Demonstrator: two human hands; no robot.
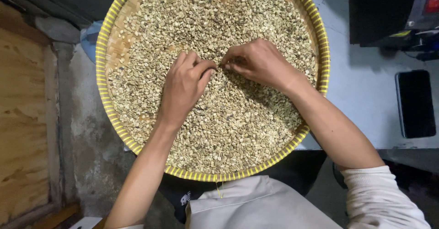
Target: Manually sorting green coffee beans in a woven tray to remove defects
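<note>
Resting on a pale table [366,92] beside a dark phone [415,103]: round woven tray [101,73], heaped with pale beans [238,119]. Meeting mid-tray, left hand [183,89] and right hand [258,62], fingers curled, pinching among beans; anything gripped too small to tell.

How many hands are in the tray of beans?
2: left hand and right hand, both resting on the pale beans near the middle of the round woven tray, fingertips nearly meeting.

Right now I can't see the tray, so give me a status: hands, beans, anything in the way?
Left hand and right hand both on the pale beans, fingertips pinched together mid-tray. Round woven tray full. Nothing blocking; dark phone lies off right.
</note>
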